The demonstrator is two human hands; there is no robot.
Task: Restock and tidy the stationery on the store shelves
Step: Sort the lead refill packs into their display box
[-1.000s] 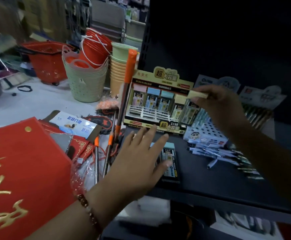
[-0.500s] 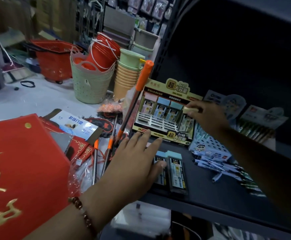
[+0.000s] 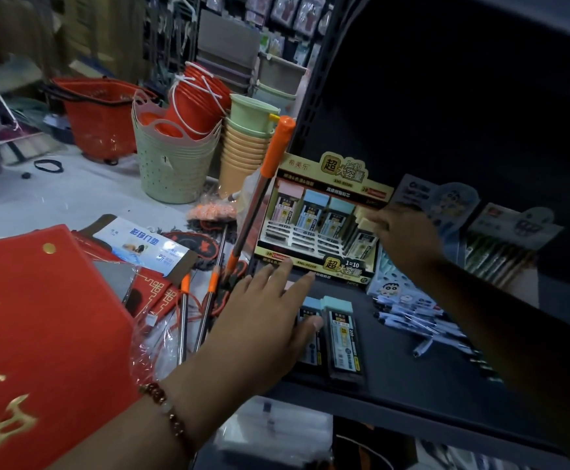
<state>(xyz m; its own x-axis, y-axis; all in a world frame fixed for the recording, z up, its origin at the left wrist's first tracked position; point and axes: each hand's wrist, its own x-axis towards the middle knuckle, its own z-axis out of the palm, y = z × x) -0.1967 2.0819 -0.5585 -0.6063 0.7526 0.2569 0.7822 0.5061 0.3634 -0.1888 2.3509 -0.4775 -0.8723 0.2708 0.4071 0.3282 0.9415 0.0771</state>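
A cream display box [image 3: 324, 184] of pencil-lead cases stands on the dark shelf [image 3: 412, 378]. My right hand [image 3: 402, 237] pinches a yellow-capped lead case [image 3: 366, 225] at the box's right slot. My left hand [image 3: 266, 327] lies flat with spread fingers on loose lead cases at the shelf's front. One green-capped loose lead case [image 3: 341, 337] lies just right of my thumb.
Blue cartoon pen boxes [image 3: 395, 290] and loose pens [image 3: 422, 323] sit right of the display box. Orange-handled mop poles [image 3: 259, 198] lean at the shelf's left end. Red felt banners [image 3: 39, 334], stacked baskets [image 3: 171, 164] and buckets [image 3: 246, 144] crowd the floor at left.
My right hand has lowered the yellow-capped case from above the display box into its right slot. My left hand stays flat on the loose cases.
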